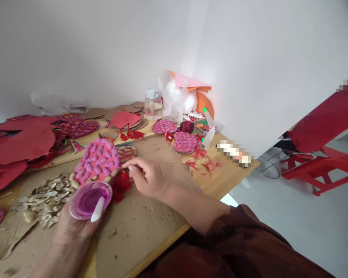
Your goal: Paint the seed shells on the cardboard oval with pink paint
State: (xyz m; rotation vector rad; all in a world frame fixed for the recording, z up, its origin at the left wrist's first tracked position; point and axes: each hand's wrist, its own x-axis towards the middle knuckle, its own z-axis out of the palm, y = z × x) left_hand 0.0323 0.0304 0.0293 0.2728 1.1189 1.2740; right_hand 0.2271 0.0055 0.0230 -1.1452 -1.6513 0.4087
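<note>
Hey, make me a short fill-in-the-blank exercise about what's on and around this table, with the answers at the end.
The right hand is by the edge of the purple-knobbed disc, while the ____ hand holds the cup.
The loose shells piled on the cardboard beside the cup come from ____.
The plastic stool on the floor is coloured ____.

Missing words: left; peanuts; red.

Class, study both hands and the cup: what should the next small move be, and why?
Probably lift the white handle from the cup with the right hand and dab purple on the disc: some shells at its near edge look brown, most others are purple, and the left hand holds the cup nearby.
</note>
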